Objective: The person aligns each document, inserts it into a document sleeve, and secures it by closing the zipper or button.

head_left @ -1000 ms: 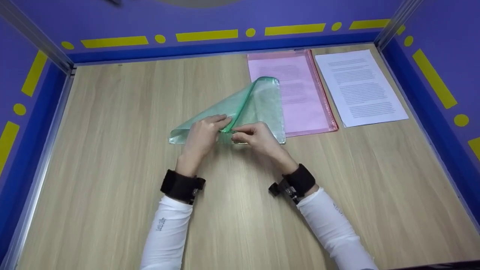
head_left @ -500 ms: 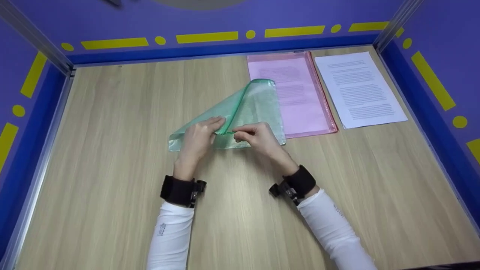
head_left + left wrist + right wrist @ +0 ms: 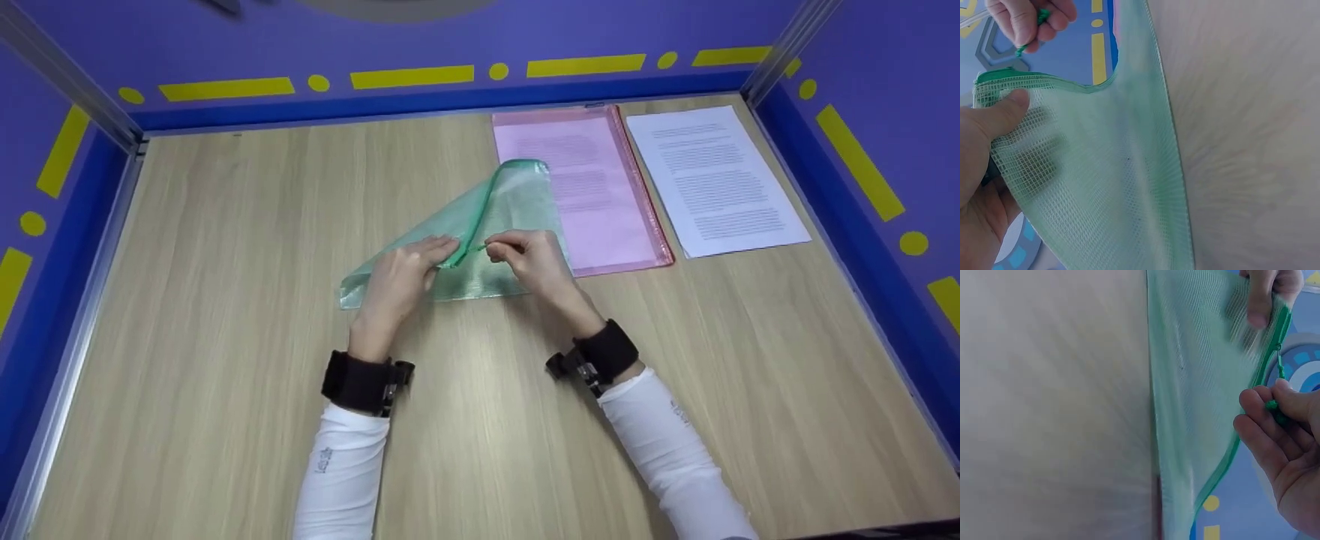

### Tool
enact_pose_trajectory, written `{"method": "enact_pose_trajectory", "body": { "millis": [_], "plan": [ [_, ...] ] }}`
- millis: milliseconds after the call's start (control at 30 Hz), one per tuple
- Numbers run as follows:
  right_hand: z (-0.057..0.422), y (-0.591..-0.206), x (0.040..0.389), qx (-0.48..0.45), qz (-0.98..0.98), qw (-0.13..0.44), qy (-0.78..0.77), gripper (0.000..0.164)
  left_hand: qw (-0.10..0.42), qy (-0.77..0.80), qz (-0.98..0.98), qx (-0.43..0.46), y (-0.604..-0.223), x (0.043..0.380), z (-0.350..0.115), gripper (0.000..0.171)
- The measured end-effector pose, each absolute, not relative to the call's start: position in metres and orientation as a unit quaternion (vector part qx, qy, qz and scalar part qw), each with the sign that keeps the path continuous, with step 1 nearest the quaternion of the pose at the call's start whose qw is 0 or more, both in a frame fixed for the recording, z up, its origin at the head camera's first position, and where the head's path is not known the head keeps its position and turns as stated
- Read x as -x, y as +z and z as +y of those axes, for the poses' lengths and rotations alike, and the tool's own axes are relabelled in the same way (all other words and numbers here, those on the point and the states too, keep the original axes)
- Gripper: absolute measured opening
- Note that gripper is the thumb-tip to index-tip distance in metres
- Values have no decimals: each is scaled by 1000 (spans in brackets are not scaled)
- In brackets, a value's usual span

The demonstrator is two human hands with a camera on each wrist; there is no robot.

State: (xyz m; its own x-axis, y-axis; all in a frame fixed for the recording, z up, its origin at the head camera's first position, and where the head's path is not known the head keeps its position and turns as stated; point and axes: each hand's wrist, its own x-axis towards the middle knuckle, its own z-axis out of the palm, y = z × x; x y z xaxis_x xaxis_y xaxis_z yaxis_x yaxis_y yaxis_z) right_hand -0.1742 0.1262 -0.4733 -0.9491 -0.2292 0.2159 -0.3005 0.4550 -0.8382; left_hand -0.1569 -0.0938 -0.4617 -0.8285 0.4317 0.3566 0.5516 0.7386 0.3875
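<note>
A translucent green mesh zip pouch (image 3: 519, 217) stands partly lifted off the table, one corner folded up. My left hand (image 3: 397, 281) pinches that corner at the end of the green zipper (image 3: 1278, 333), thumb on the mesh in the left wrist view. My right hand (image 3: 536, 262) pinches the green zipper pull cord (image 3: 1281, 371) between thumb and fingers, and the cord is drawn taut from the slider. In the right wrist view, a green knotted end of the cord (image 3: 1273, 405) shows among the right fingers. No contents can be made out in the pouch.
A pink zip pouch (image 3: 600, 225) with a printed sheet inside lies at the back right, partly behind the green one. Beside it lies a stack of printed white paper (image 3: 724, 184). Purple and blue panels (image 3: 405, 45) border the wooden table (image 3: 225, 315).
The right hand has moved up and to the right with the pull cord, slightly away from the left hand. The left hand first drew the pouch corner a little toward the body.
</note>
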Motion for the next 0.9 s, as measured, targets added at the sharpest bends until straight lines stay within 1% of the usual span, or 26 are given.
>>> {"method": "enact_pose_trajectory", "body": {
  "millis": [367,600,733,900],
  "plan": [
    [133,-471,195,-148,-885,37,441,16,128,-245,-921,274,-460,158,-94,38],
    [144,-470,207,-121,-901,39,415,17,135,-258,-920,264,-459,156,-96,39],
    [155,-469,213,-96,-908,31,407,18,150,-266,-914,267,-459,155,-98,38],
    [171,-467,221,-70,-911,38,405,17,180,-283,-903,269,-458,156,-103,37]
  ]
}}
